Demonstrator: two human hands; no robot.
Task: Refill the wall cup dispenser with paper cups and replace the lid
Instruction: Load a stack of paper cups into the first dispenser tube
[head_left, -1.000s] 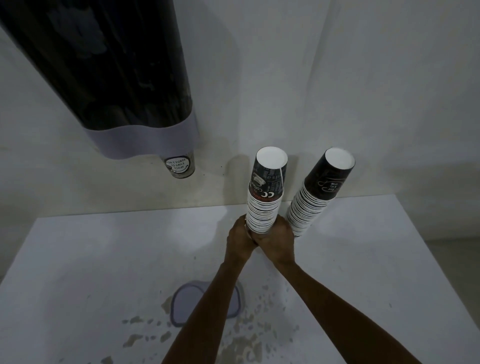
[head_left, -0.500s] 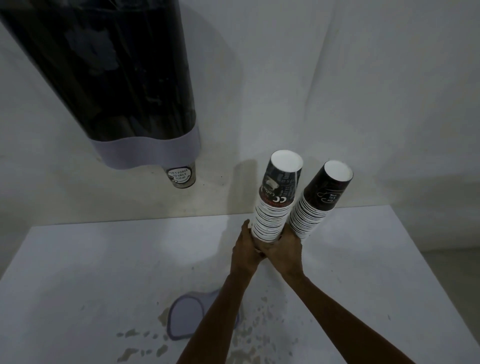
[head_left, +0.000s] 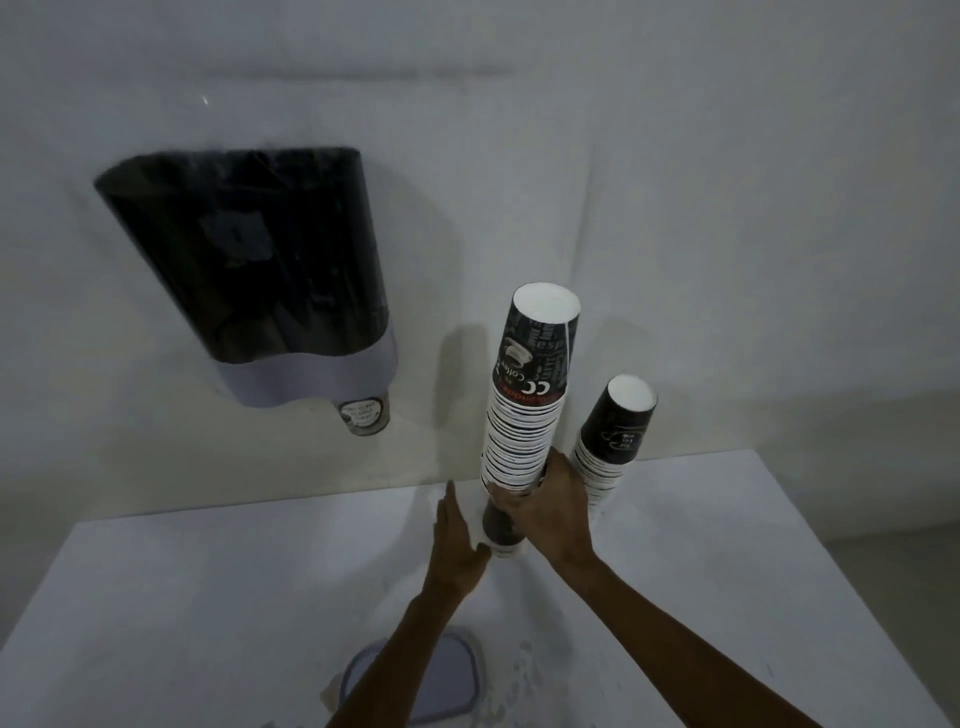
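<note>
cup stack: tall sleeve of upside-down black printed paper cups, white base on top, lifted off the table
right hand: fingers wrapped tight round its lower end
left hand: fingers straight, flat beside the bottom rim
dispenser: on the wall, up left

Cup stack lifted off table, left hand released and open beside it

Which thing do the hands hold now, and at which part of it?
The right hand grips the taller cup stack near its lower end. The left hand is open beside the bottom, apparently only touching it.
</note>
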